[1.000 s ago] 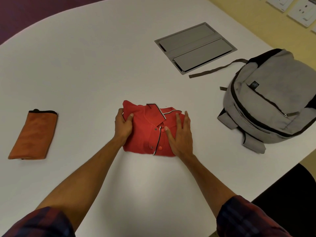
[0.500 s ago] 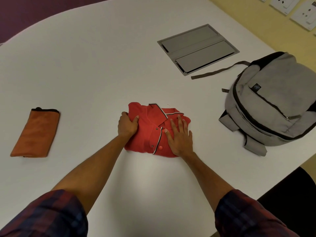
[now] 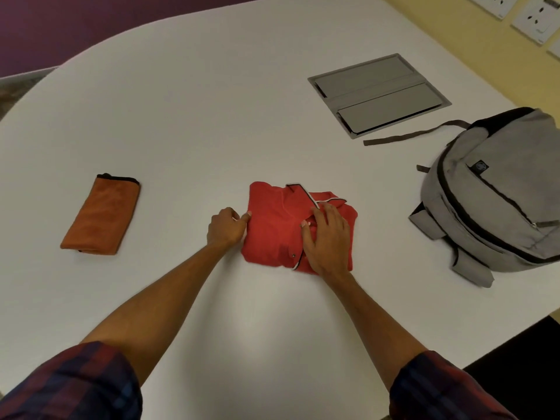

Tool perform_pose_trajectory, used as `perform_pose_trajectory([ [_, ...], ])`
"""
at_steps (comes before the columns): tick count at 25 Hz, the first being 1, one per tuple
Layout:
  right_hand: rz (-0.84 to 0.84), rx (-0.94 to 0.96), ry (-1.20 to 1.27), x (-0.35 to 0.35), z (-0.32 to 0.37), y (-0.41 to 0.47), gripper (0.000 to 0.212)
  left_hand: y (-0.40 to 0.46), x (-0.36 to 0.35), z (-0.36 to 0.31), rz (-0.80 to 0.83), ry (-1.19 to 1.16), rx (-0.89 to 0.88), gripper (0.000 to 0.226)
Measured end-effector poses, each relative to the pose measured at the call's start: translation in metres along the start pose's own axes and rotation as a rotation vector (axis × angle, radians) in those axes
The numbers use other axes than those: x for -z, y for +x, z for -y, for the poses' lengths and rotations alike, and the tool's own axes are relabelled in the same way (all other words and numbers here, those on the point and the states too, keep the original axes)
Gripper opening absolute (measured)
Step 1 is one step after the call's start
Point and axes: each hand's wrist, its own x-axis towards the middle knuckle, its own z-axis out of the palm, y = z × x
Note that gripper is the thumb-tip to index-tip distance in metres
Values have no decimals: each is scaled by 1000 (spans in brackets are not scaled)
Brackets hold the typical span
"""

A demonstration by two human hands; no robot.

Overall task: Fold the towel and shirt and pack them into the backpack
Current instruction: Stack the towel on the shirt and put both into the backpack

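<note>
A red shirt (image 3: 275, 225) with a black-and-white trimmed collar lies folded into a compact square at the middle of the white table (image 3: 212, 116). My right hand (image 3: 328, 241) lies flat on the shirt's right half, fingers spread. My left hand (image 3: 226, 227) rests on the table at the shirt's left edge, fingers curled, thumb tip touching the fabric. An orange towel (image 3: 101, 218) lies folded in a narrow rectangle at the left. The grey backpack (image 3: 497, 195) lies on its back at the right, zippers closed.
A grey hinged cable-box lid (image 3: 378, 93) is set into the table behind the shirt, with a backpack strap (image 3: 415, 135) trailing beside it. Wall sockets (image 3: 533, 18) line the yellow wall at top right. The table edge runs close at the lower right.
My left hand has slipped off the shirt's left side to the table beside it. My right hand stays flat on the shirt.
</note>
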Motion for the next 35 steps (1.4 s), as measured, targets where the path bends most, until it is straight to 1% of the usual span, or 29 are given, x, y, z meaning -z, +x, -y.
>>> perform_pose_trajectory([
  [1,-56,64,65,-4,15,3,32,4,16,9,-51,20,13,46],
  [2,-74,122,135,-7,31,5,28,8,31,20,-112,54,22,43],
  [4,-47,201,259,-16,68,8,22,16,64,48,-233,120,33,37],
  [6,37,232,363,-24,106,12,19,25,98,81,-324,144,22,36],
  [8,129,257,419,-37,139,14,19,35,127,114,-382,209,10,42],
  [11,301,273,416,-59,181,21,21,45,160,159,-428,499,47,52],
  [13,406,282,388,-75,205,27,22,46,173,180,-387,591,103,60],
  [16,510,272,362,-98,234,32,21,47,178,197,-217,597,190,87],
  [18,551,249,362,-112,246,33,21,48,176,204,-134,622,176,102],
  [19,571,236,362,-117,251,33,22,49,173,208,-130,640,145,102],
  [20,593,219,363,-122,254,33,22,49,172,212,-141,655,106,97],
  [22,646,159,375,-129,256,34,23,48,171,218,-187,647,29,79],
  [24,711,80,401,-134,255,34,25,43,171,215,-252,583,-19,59],
  [26,770,-12,425,-138,253,33,31,35,169,203,-297,526,-65,46],
  [27,789,-62,438,-139,253,33,39,31,167,194,-310,507,-96,43],
  [29,802,-220,517,-134,254,36,64,21,161,172,-310,485,-172,44],
  [31,777,-454,663,-119,251,45,85,9,151,147,-280,481,-254,45],
  [32,748,-567,734,-110,247,51,89,4,146,136,-274,481,-301,45],
  [33,702,-660,799,-101,241,57,85,-2,141,126,-279,480,-355,45],
  [34,636,-726,852,-91,231,65,75,-8,138,116,-293,478,-421,44],
  [35,564,-770,897,-80,220,71,60,-12,136,108,-304,478,-504,44],
])
